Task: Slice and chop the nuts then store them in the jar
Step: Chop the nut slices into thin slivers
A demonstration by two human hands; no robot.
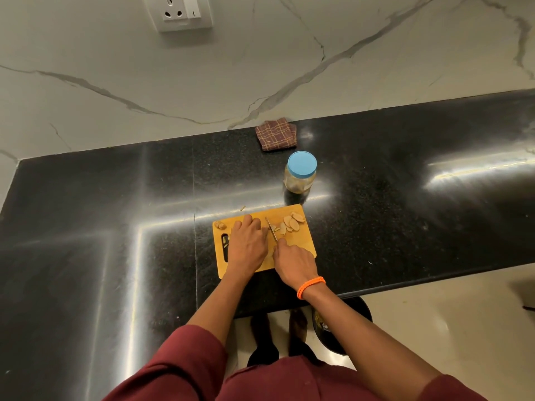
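The nut being cut lies on the board (301, 241) just under the left fingertips, almost wholly hidden by them, so its long axis cannot be read. The slices (289, 222) already cut lie fanned out on the far right part of the board, just right of the knife (271, 228). One whole nut (221, 225) sits apart at the board's far left corner.

The knife's blade runs away from the person, tilting slightly left, with its tip toward the far edge of the board. It stands right beside the left fingertips, between them and the slices. The next cut likely comes down just there, so the blade's closeness to those fingers is what matters.

The left hand (248, 241) lies palm down with fingers bent, pressing the nut to the board. The right hand (293, 260) is curled round the knife handle, nearer the person.

The jar (299, 176), its blue lid on, stands on the table (405, 212) just beyond the board's far right corner, nearer the right hand. A folded cloth (276, 134) lies farther back by the wall.
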